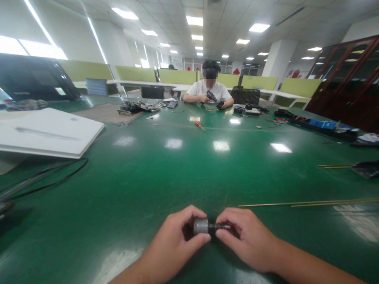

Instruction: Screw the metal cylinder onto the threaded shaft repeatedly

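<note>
Cylinder (201, 226) of grey metal sits near six o'clock in the head view, between the hands over the tabletop (166, 177), its long axis level and its dark shaft (212, 226) pointing to three o'clock. The left hand (174, 236) grips the cylinder between thumb and fingers; the right hand (250, 236) curls narrowly around the shaft, contact unclear.

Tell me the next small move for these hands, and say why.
Perhaps have the right hand settle its grip on the ribbed dark shaft while the left hand steadies the silver cylinder. The left thumb and forefinger bracket the cylinder; the right pair sits either side of the shaft, but firm contact there cannot be made out.
</note>
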`<state>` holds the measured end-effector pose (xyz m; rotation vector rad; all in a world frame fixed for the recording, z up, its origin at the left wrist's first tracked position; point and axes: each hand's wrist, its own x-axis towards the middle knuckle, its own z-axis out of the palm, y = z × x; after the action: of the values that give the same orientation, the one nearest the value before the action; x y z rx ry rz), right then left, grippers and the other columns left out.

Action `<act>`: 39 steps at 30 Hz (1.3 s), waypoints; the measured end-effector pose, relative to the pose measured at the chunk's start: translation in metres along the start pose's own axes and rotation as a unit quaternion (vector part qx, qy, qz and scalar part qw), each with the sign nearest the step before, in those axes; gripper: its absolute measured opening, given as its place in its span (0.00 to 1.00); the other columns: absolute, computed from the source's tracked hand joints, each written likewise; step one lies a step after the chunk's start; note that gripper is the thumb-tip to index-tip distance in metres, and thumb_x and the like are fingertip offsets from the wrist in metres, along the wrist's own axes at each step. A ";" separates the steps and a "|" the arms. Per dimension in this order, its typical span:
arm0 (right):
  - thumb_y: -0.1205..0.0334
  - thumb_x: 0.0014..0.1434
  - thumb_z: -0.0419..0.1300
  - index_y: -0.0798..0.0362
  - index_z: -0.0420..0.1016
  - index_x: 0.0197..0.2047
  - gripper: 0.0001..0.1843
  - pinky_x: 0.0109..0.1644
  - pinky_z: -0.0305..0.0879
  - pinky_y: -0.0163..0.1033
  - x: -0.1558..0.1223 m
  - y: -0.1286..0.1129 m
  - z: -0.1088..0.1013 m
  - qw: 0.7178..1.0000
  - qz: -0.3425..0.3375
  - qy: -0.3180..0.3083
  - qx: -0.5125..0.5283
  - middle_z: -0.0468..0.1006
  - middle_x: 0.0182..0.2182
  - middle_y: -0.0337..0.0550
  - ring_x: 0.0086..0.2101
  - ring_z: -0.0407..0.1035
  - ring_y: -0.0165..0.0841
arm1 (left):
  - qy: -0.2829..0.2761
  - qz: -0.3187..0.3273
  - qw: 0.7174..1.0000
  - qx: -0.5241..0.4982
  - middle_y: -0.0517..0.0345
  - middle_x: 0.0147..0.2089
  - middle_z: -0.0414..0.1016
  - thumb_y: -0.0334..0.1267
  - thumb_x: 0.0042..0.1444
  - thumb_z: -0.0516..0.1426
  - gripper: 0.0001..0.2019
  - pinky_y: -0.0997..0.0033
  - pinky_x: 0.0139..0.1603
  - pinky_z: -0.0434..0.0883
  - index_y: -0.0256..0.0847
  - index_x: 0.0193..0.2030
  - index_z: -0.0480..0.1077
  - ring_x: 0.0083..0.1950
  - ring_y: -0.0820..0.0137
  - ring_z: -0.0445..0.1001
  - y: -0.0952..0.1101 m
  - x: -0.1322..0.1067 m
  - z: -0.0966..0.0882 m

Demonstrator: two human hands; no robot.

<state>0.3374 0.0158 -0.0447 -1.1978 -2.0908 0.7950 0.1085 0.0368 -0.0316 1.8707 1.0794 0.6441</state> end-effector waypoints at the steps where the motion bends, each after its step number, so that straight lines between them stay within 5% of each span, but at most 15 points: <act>1: 0.61 0.64 0.61 0.51 0.77 0.38 0.04 0.34 0.58 0.35 0.000 0.000 0.000 1.000 0.000 0.000 0.000 0.74 0.28 0.36 0.29 0.68 0.30 | 0.001 0.000 1.000 0.000 0.62 0.36 0.76 0.36 0.56 0.62 0.08 0.71 0.40 0.65 0.43 0.44 0.73 0.38 0.66 0.73 0.000 0.000 0.000; 39: 0.64 0.63 0.61 0.51 0.75 0.36 0.03 0.32 0.56 0.34 -0.001 0.001 0.000 1.000 0.013 0.024 0.006 0.71 0.25 0.34 0.26 0.64 0.28 | 0.026 -0.013 0.999 -0.040 0.63 0.35 0.75 0.37 0.55 0.63 0.09 0.71 0.39 0.65 0.43 0.43 0.74 0.37 0.66 0.72 -0.002 0.000 0.000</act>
<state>0.3388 0.0150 -0.0457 -1.2276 -2.0326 0.7807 0.1075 0.0374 -0.0335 1.7779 1.0943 0.7136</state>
